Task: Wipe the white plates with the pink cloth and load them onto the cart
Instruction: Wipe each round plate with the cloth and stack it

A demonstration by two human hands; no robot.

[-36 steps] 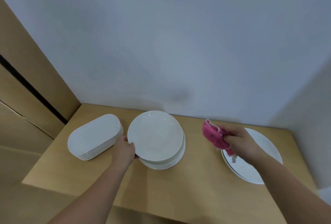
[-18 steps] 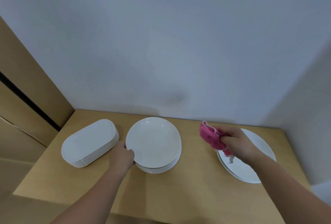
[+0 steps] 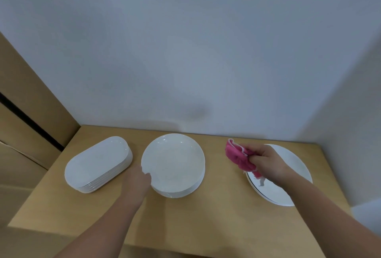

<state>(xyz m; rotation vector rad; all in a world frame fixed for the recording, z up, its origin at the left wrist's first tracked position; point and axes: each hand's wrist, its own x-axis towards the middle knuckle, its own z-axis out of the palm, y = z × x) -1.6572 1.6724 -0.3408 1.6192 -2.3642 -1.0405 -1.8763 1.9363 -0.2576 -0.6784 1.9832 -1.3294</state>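
In the middle of the wooden table stands a stack of round white plates. Its top plate lies almost flush on the stack, and my left hand pinches this plate's near-left rim, thumb on top. To the right, my right hand grips a bunched pink cloth. It hovers over the left edge of a short stack of large round white plates. No cart is in view.
A stack of oval white plates sits at the table's left. A plain wall closes the back and right sides. Wooden panels stand at the left. Bare tabletop runs along the front edge.
The top round plate, raised and offset over its stack before, now sits lower and nearly flush on it. My right hand with the cloth has barely moved.
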